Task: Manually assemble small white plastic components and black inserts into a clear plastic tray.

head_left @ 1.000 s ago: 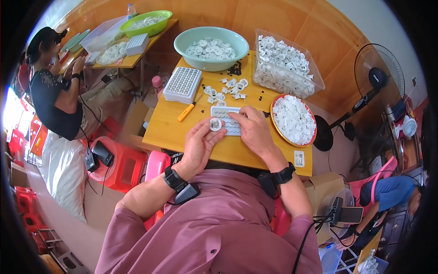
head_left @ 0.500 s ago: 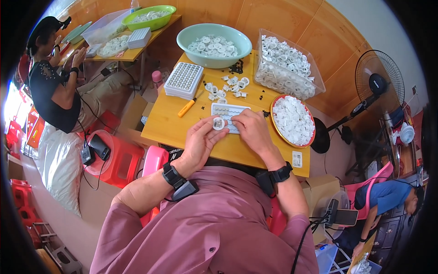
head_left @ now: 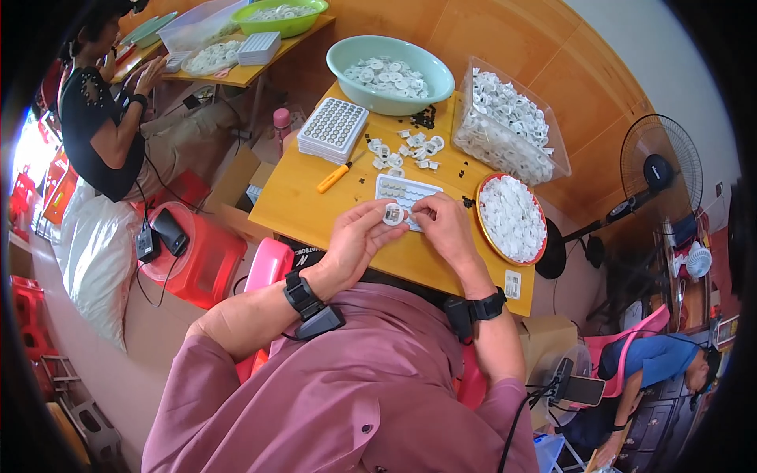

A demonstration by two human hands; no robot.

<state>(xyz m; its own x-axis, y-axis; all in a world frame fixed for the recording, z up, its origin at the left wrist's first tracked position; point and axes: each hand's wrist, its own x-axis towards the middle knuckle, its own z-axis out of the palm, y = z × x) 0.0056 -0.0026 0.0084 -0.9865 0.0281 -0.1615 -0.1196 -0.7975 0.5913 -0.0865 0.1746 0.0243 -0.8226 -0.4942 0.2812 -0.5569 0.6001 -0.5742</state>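
My left hand [head_left: 352,243] pinches a round white plastic part [head_left: 393,214] between thumb and fingers, just above the table's near side. Close beside it, the fingers of my right hand [head_left: 448,229] are pressed together near the part's right edge; whatever they hold is too small to make out. Under both hands lies a white tray [head_left: 404,187] with rows of small cells, partly covered by them. Beyond it several loose white plastic parts [head_left: 406,150] are scattered on the yellow table [head_left: 298,206]. An orange-handled screwdriver [head_left: 333,178] rests to their left.
A stack of filled trays [head_left: 332,130] stands at the table's far left. Behind are a pale green basin [head_left: 341,69] and a clear bin [head_left: 505,154] of white parts. A red-rimmed plate [head_left: 480,213] heaped with white pieces sits right, near a fan [head_left: 661,169]. Two people work nearby.
My right hand has come off the tray to the round part in my left hand. The whole view has shifted slightly; the left hand still holds the part.
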